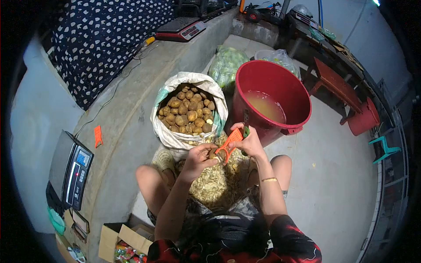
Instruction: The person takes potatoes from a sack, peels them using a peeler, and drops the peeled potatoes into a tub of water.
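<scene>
My left hand (198,161) is closed around a brown potato (213,154), partly hidden by the fingers, with a pale peeled patch near the thumb. In my right hand (249,141) is an orange peeler (230,143), its forked head against the potato. A narrow dark strip with a green part (246,131) shows by the right fingers; I cannot tell what it is. Below both hands, a heap of peelings (211,186) lies between my legs. Just beyond them stands an open white sack (160,127) full of unpeeled potatoes (187,107).
A large red bucket (243,105) with cloudy liquid stands ahead right, beside a bag of green produce (228,63). On the concrete ledge at left are a second orange peeler (98,136), a digital scale (75,175) and a red scale (180,30). A cardboard box (109,243) sits lower left.
</scene>
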Tool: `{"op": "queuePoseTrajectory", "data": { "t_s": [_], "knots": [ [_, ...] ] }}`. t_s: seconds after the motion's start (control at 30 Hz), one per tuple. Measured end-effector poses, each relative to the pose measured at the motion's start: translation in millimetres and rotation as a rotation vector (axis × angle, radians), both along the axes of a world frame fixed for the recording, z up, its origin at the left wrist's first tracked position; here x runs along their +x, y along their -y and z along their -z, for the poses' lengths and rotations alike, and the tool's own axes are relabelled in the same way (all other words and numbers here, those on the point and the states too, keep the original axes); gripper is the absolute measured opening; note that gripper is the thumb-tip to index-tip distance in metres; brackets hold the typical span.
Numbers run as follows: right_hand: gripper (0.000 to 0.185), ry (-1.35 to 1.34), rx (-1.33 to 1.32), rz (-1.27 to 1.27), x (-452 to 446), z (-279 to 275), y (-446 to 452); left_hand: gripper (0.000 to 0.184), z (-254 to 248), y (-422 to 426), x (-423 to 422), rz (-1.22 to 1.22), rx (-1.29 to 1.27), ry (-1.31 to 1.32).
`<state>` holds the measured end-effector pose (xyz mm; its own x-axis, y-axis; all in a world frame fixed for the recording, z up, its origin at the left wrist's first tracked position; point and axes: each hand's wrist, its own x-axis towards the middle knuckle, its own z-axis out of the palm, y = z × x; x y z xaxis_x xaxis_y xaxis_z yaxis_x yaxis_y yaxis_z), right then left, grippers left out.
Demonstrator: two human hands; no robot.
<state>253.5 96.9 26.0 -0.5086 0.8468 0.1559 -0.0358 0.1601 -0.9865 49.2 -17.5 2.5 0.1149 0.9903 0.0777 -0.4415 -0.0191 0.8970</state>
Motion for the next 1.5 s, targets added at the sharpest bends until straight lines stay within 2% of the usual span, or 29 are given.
{"op": "queuePoseTrajectory", "data": {
  "t_s": [0.17,0.23,0.27,0.3,0.37,0.4,0.43,0.5,0.6,0.7,0.73,0.87,0.93,0.97,1.0,1.03,1.1,1.17,1.23,1.3,1.33,1.37,1.43,1.5],
  "knots": [
    [0.048,0.053,0.076,0.13,5,10,-8,0.044,6,-3,-2,-0.043,-0.059,-0.058],
    [0.047,0.368,0.391,0.621,23,25,-27,0.045,-6,2,-6,0.03,-0.02,0.167],
    [0.044,0.055,0.127,0.535,37,46,-45,0.047,-11,6,-7,0.038,-0.004,0.198],
    [0.042,0.024,0.133,0.507,36,34,-40,0.047,-8,5,-7,0.04,-0.002,0.194],
    [0.045,0.403,0.388,0.405,12,-7,-2,0.047,6,-1,-4,-0.111,-0.026,0.32],
    [0.05,0.541,0.355,0.342,7,-4,5,0.046,7,-3,-4,-0.145,-0.078,0.299],
    [0.05,0.58,0.525,0.301,-1,6,11,0.046,7,-4,-2,-0.152,-0.08,0.297],
    [0.047,0.619,0.566,0.192,-14,14,32,0.047,6,-7,2,-0.231,-0.033,0.229],
    [0.037,0.757,0.664,0.15,-34,1,57,0.048,14,-8,2,-0.273,-0.043,0.264],
    [0.04,0.825,0.682,0.176,-41,2,63,0.052,16,-7,-1,-0.313,-0.07,0.24],
    [0.046,0.814,0.707,0.18,-42,4,64,0.052,15,-5,0,-0.323,-0.029,0.253],
    [0.043,0.853,0.682,0.208,-45,2,64,0.05,13,-2,2,-0.333,0.023,0.21],
    [0.038,0.664,0.566,0.224,-48,13,57,0.048,10,-5,0,-0.297,0.006,0.223],
    [0.038,0.668,0.562,0.222,-42,29,50,0.047,10,-4,0,-0.26,-0.014,0.237],
    [0.04,0.543,0.304,-0.048,-33,50,38,0.045,2,-1,0,-0.205,0.067,0.262],
    [0.044,0.399,0.058,-0.305,-35,46,30,0.045,-2,-4,-4,-0.194,0.078,0.252],
    [0.047,0.328,-0.01,-0.305,-32,36,37,0.045,1,1,-5,-0.212,0.061,0.309],
    [0.046,0.36,0.107,-0.175,-32,18,34,0.046,6,-7,-8,-0.218,0.069,0.347],
    [0.046,0.308,0.031,-0.095,-33,20,37,0.046,6,-5,-9,-0.265,0.056,0.356],
    [0.047,0.411,0.295,0.145,-29,21,32,0.046,3,-4,-9,-0.249,0.043,0.368],
    [0.049,0.349,0.226,0.142,-24,22,26,0.047,1,-3,-7,-0.278,0.03,0.351],
    [0.049,0.2,0.265,0.181,-19,31,15,0.047,1,-3,-6,-0.312,0.017,0.336],
    [0.051,0.018,-0.033,0.165,-6,17,3,0.048,4,-2,-7,-0.329,0.066,0.242],
    [0.052,-0.074,-0.135,0.153,-4,4,6,0.048,3,0,-9,-0.195,0.035,0.089]
  ]
}}
